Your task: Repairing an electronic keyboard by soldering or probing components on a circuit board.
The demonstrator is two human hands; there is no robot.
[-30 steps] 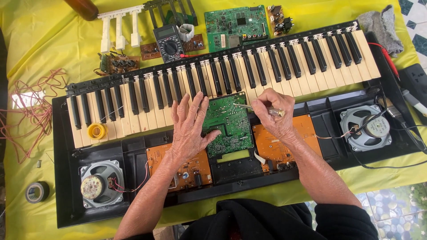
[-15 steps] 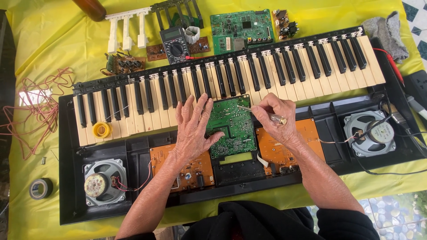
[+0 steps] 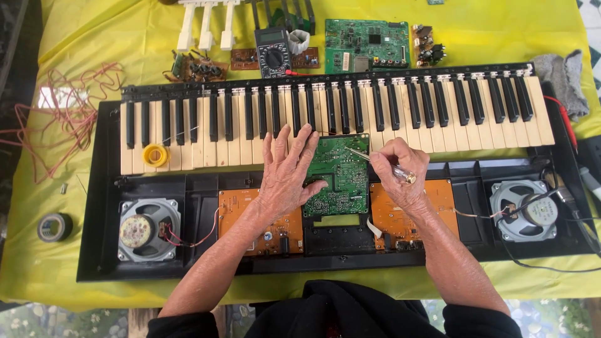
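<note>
Yellow bench: left hand, fingers spread flat, steadies the green circuit board; right hand, fingers closed, works a screwdriver at its two o'clock corner.

Under our left hand the left edge of the green circuit board and part of the orange board are hidden, and our right hand covers most of the handle of the screwdriver, so we cannot tell where its tip touches. The white spare keys and a small green board are cut off by the top edge. The cables run out at the right edge, and the parts on the boards are too small to tell.
</note>
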